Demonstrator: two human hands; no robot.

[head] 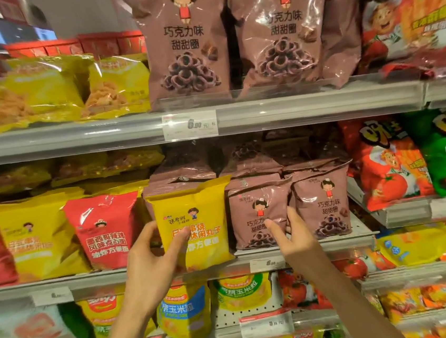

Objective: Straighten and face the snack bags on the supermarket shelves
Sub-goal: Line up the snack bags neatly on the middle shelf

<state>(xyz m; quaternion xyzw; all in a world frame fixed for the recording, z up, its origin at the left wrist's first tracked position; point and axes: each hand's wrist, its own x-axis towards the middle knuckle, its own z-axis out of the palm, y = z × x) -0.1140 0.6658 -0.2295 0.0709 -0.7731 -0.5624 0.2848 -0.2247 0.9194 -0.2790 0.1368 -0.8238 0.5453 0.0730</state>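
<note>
while upright, glossy yellow bag (194, 224) in left hand (154, 261)

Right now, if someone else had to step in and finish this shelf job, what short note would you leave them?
Left hand: grips the yellow bag, thumb across its front, at the middle shelf edge.
Right hand: pinches the brown chocolate-ring bag beside it.
Done: the two large brown bags on the upper shelf stand upright, fronts out.
Left: the yellow bag stands in front of a stack of brown bags, so it probably belongs with the yellow ones to the left. Settle the brown bag upright, then check the lower shelves.
</note>
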